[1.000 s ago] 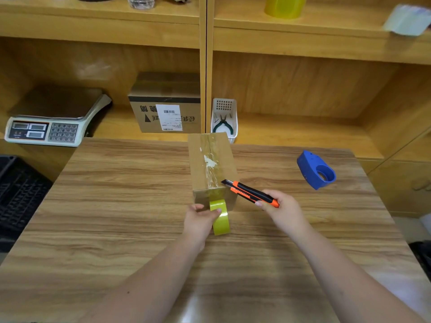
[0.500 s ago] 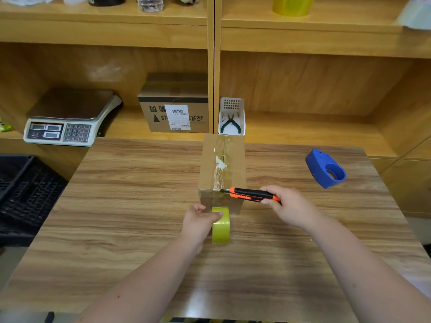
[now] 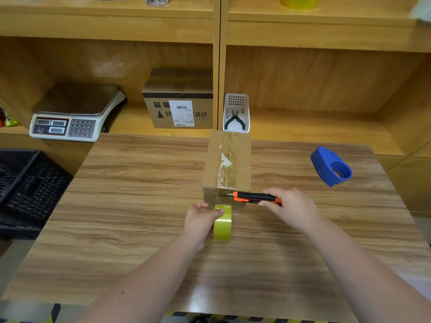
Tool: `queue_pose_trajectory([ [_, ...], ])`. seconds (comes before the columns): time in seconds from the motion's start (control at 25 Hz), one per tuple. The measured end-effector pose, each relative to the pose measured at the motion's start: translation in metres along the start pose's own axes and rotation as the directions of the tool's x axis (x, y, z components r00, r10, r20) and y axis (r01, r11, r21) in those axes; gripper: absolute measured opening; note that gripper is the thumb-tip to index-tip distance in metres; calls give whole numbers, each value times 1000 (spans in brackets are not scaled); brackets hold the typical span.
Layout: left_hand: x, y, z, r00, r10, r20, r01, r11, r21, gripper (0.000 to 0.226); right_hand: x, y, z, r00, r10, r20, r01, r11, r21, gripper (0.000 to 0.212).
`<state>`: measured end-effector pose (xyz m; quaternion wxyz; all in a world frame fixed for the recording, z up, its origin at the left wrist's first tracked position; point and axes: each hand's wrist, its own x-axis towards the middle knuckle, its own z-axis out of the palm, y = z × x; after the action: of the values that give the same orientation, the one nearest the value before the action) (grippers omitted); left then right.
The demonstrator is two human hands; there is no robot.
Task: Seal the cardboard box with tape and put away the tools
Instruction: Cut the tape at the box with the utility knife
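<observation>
A small cardboard box point(image 3: 227, 164) stands on the wooden table point(image 3: 130, 206), with clear tape running along its top seam and down its near face. My left hand point(image 3: 201, 217) grips a yellow-green tape roll point(image 3: 222, 223) held upright just below the box's near face. My right hand point(image 3: 291, 206) holds an orange and black utility knife point(image 3: 255, 197) level, its blade tip against the tape at the box's near top edge. A blue tape dispenser point(image 3: 331, 166) lies on the table to the right, apart from both hands.
On the shelf behind stand a weighing scale point(image 3: 74, 113), a labelled cardboard box point(image 3: 179, 106) and a white basket with green-handled pliers point(image 3: 235, 117). A black crate point(image 3: 25, 183) sits left of the table. Another yellow tape roll point(image 3: 299, 1) is on the upper shelf.
My right hand lowered the knife from a tilt to level and slid its blade left to the tape at the box's near edge. The left hand kept the roll in place.
</observation>
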<state>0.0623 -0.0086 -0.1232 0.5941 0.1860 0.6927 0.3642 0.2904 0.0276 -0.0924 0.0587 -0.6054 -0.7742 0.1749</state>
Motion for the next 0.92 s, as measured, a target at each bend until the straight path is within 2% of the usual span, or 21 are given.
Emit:
queue_pose_trajectory([
  [0.24,0,3,-2,1000,-5,12,5,1000,2,45,2,-4,8,1000,-20,-22,20,1000,-24,32],
  [0.92,-2,2,-7,999,5,32,-4,1000,-13,50,-3,-15,10,971,-236,-40,223,953,-205,31],
])
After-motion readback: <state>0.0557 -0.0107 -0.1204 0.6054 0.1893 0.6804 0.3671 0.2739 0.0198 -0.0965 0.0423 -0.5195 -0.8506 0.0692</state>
